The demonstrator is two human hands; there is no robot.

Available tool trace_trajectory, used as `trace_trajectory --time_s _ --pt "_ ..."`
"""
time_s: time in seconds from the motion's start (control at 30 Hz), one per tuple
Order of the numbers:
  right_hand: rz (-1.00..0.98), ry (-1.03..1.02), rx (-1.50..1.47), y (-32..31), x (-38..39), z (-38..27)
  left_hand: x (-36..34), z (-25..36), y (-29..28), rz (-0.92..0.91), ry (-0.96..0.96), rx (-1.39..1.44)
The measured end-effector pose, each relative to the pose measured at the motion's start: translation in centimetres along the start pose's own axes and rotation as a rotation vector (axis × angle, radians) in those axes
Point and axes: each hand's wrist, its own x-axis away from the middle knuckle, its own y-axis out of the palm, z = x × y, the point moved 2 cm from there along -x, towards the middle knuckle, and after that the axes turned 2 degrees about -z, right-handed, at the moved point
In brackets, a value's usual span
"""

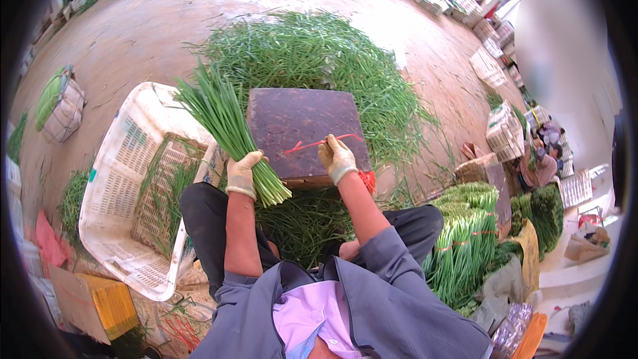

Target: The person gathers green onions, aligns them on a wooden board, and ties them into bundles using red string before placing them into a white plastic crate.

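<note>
A thick bunch of green chives (219,113) is gripped near its pale cut ends by my gloved left hand (242,174). Its long leaves fan out up and to the left, beside a dark wooden block (302,116). Over the block's near right part, my gloved right hand (337,158) pinches a thin red tie (302,147), whose ends stick out on both sides of the fingers. More red ties (367,179) hang at the block's near right corner, just below that hand. The bunch and the tie are apart.
A large white plastic crate (109,206) with some loose leaves stands on my left. Loose green leaves (292,46) are heaped beyond the block. Several tied bunches (465,233) stand on my right. A cardboard box (106,306) sits at lower left. Other people (541,166) sit at far right.
</note>
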Motion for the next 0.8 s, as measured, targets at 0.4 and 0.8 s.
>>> trace_trajectory --time_s 0.4,0.8 --pt "-0.136 0.0 0.907 -2.5 -3.6 4.9 -1.4 -3.9 0.3 0.025 -0.068 -0.099" --pt "-0.142 -0.678 1.67 -5.4 -6.8 0.3 -7.6 -13.4 9.6 0.088 -0.102 -1.144"
